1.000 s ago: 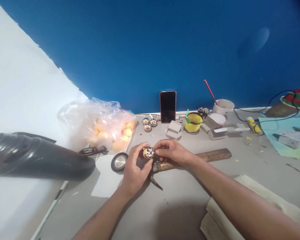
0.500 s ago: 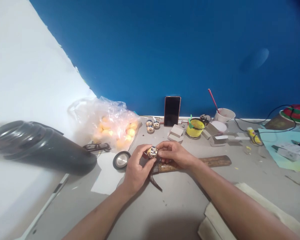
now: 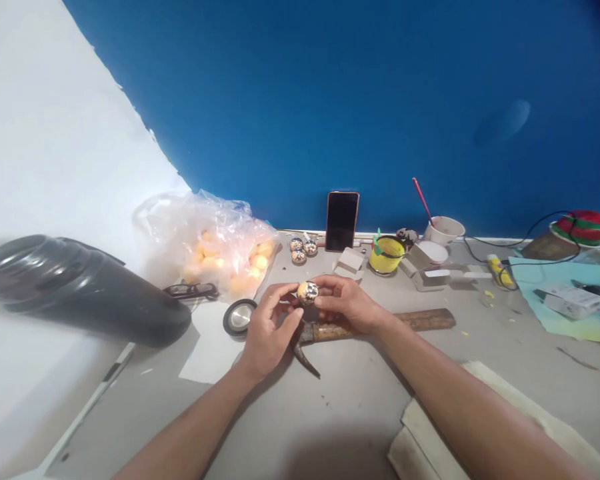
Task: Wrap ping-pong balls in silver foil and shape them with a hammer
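Observation:
A small ball point(image 3: 307, 293), yellow on one part and covered with shiny mirror-like pieces on the rest, is held above the table. My right hand point(image 3: 347, 303) grips it from the right between thumb and fingers. On its left side, the fingertips of my left hand point(image 3: 273, 330) reach the ball, while the thumb stands apart below it. Under my hands lies a hammer point(image 3: 430, 320) with a wooden handle and a dark claw head. Three similar shiny balls point(image 3: 299, 255) sit together farther back.
A plastic bag of yellow-orange balls point(image 3: 210, 253) and a dark cylinder point(image 3: 95, 293) are at left. Behind stand a phone point(image 3: 342, 221), a yellow tub point(image 3: 386, 257) and a white cup point(image 3: 445, 231). A round metal disc point(image 3: 240, 318) and a cloth point(image 3: 430, 440) lie nearer.
The ball has turned, showing more of its yellow side, and is slightly higher. My left thumb has come away from it. The whole view has shifted a little.

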Tool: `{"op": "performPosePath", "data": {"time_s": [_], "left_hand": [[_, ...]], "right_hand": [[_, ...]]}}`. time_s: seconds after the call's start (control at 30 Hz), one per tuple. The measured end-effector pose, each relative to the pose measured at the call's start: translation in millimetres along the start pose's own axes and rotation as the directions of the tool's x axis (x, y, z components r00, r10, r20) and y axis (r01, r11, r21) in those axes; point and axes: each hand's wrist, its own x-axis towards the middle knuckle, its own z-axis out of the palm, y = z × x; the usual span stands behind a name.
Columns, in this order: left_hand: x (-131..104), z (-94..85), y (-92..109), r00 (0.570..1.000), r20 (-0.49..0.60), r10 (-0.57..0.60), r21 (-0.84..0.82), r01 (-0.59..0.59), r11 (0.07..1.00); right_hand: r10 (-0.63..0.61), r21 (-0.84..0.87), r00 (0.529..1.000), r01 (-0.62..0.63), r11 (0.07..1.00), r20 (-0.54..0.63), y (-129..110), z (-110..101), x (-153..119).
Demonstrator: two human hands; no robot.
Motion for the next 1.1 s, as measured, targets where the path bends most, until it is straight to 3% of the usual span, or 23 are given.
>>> {"op": "performPosePath", "data": {"time_s": [0.3, 0.73, 1.1], "left_hand": [[1.1, -2.1, 3.0, 0.993, -0.022, -0.116, 0.005, 0.117, 0.993], [0.2, -0.3, 0.5, 0.999, -0.048, 0.001, 0.09, 0.003, 0.996], [3.1, -1.7, 6.2, 0.999, -0.039, -0.034, 0.104, 0.038, 0.994]], "right_hand": [[0.006, -0.022, 0.996, -0.004, 1.0, 0.087, -2.8, 1.5, -1.3], [0.012, -0.027, 0.997, -0.01, 1.0, 0.072, -6.2, 3.3, -2.5], [0.01, 0.01, 0.998, -0.011, 1.0, 0.058, -1.4, 4.1, -0.9]]}}
